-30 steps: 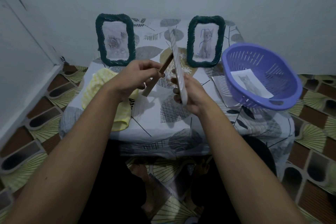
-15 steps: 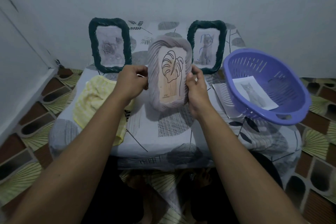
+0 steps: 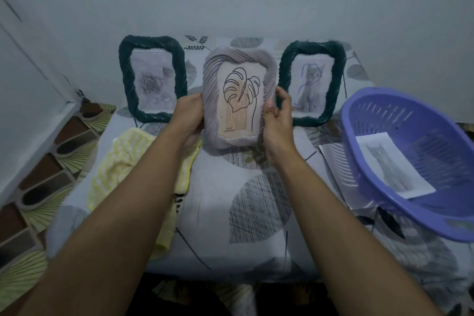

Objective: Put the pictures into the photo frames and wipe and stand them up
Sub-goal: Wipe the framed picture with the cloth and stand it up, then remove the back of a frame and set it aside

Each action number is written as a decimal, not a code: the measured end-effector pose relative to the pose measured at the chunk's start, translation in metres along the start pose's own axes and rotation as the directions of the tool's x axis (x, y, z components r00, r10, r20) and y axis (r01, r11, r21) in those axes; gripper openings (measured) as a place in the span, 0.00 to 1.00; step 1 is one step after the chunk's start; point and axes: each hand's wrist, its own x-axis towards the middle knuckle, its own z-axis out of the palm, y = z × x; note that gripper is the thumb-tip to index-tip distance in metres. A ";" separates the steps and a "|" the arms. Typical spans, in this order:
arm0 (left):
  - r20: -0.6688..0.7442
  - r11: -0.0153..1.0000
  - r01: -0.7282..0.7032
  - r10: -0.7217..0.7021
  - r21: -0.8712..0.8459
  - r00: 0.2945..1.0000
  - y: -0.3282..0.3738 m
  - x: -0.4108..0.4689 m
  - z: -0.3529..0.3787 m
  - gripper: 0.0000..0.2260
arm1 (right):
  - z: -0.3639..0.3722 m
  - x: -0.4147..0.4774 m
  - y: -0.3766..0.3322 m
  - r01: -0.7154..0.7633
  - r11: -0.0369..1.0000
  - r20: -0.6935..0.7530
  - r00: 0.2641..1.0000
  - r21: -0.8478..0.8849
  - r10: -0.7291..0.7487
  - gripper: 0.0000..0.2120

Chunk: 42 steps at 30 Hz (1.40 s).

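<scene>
Turned from edge-on a second ago to face the wearer, the grey frame has been carried back into the gap between the two green frames. It is held upright by its side edges. The left hand is curled round the left rim, and the right hand pinches the right rim with thumb in front and fingers behind. Its leaf picture is already seated inside. Whether the lower edge touches the tabletop cannot be told.

A grip at both sides seems chosen so that the face is kept unsmudged and the frame can be squared before it is stood up. The left green frame and right green frame are already stood at the back, so a row of three is probably intended. The yellow cloth is left close by the left forearm, within reach for wiping. One cat picture is kept in the purple basket, so more framing may remain.
</scene>
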 end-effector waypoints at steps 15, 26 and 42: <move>0.020 0.993 0.026 -0.024 -0.114 0.999 -0.013 0.051 0.011 0.43 | 0.021 0.036 0.018 0.033 0.994 -0.078 0.996 -0.105 -0.041 0.17; -0.047 0.987 0.025 -0.033 -0.162 0.998 -0.014 0.078 0.016 0.40 | 0.026 0.039 0.015 0.004 0.992 -0.023 1.000 -0.123 -0.007 0.31; -0.171 0.995 0.044 -0.058 -0.086 0.984 -0.010 0.073 0.018 0.31 | 0.022 0.033 0.006 -0.029 0.978 0.022 0.999 -0.207 0.035 0.37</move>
